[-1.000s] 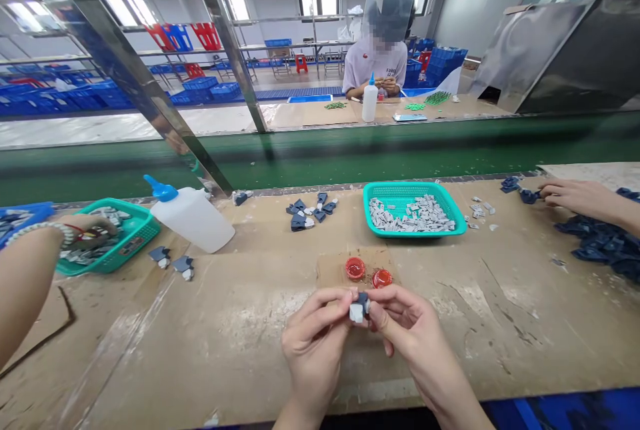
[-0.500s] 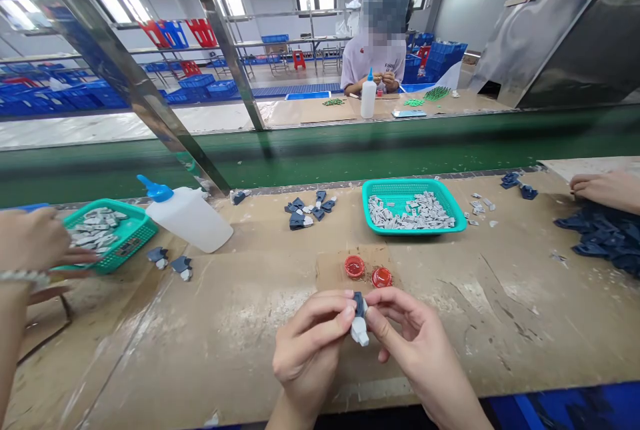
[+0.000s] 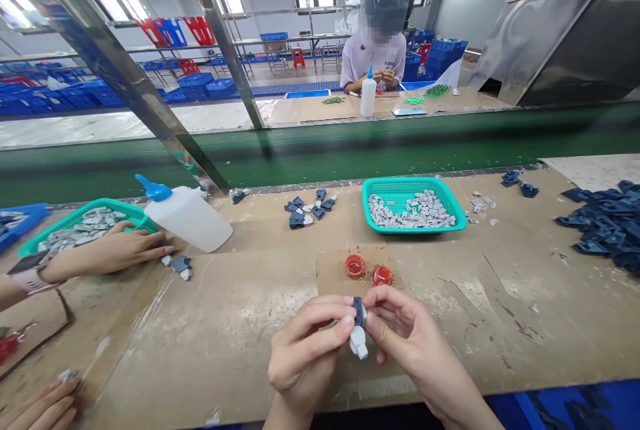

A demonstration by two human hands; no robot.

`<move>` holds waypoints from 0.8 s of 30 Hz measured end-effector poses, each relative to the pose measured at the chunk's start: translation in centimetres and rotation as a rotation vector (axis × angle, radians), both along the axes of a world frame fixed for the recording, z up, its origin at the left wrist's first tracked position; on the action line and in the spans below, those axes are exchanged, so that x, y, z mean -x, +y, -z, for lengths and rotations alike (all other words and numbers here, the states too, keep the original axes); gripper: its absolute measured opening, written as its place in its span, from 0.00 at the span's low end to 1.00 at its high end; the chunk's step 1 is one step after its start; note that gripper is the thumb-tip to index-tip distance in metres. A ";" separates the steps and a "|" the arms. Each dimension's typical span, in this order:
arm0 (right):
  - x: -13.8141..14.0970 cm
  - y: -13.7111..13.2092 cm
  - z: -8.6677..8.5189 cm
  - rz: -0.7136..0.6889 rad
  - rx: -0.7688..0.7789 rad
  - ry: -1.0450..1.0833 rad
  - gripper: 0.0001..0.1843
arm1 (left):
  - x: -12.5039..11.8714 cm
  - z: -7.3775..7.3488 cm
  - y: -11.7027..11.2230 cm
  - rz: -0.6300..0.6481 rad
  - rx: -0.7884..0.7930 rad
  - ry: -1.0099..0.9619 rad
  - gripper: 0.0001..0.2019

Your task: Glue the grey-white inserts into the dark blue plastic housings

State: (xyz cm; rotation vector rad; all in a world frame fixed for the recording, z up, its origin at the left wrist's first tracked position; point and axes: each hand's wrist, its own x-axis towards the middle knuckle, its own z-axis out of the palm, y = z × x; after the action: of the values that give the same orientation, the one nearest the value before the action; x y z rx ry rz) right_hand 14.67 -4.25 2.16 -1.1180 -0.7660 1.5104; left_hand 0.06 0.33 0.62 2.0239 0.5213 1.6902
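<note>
My left hand [image 3: 307, 350] and my right hand [image 3: 415, 333] meet low in the middle of the view. Pinched between their fingertips is a small plastic part [image 3: 358, 331], dark blue above and pale grey-white below. Just beyond my fingers, two small red-filled cups [image 3: 355, 265] [image 3: 382, 275] stand on a cardboard square [image 3: 390, 263]. A co-worker's hand [image 3: 120, 250] lies on the bench at the left, beside a white glue bottle with a blue nozzle [image 3: 193, 220].
A teal basket [image 3: 411, 181] holds many grey pieces. Small blue-and-grey parts [image 3: 300, 215] lie on the worn bench [image 3: 240, 323]. A dark blue heap [image 3: 607, 230] sits at the right. A green conveyor [image 3: 320, 143] runs behind, with another worker [image 3: 373, 60] beyond.
The right-hand co-worker's hand has left the view, showing the blue heap. The left co-worker's hand has moved toward the glue bottle. My hands hold the part slightly lower.
</note>
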 end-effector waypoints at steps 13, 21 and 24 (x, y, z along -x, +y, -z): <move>-0.7 0.4 -0.2 -0.084 0.069 0.217 0.22 | -0.2 -0.6 0.0 0.164 0.231 -0.097 0.20; 0.4 -0.2 0.1 -0.077 0.130 0.510 0.19 | -0.9 0.2 -0.5 0.187 0.409 -0.270 0.15; 0.9 -0.6 -0.1 -0.024 0.125 0.538 0.17 | -1.3 0.4 -0.8 0.187 0.472 -0.328 0.14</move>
State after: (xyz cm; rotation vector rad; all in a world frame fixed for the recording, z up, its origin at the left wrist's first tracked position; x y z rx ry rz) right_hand 13.72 -4.86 2.27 -0.7347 -0.3176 1.7900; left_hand 1.33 -0.44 0.26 1.3876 0.5358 1.5636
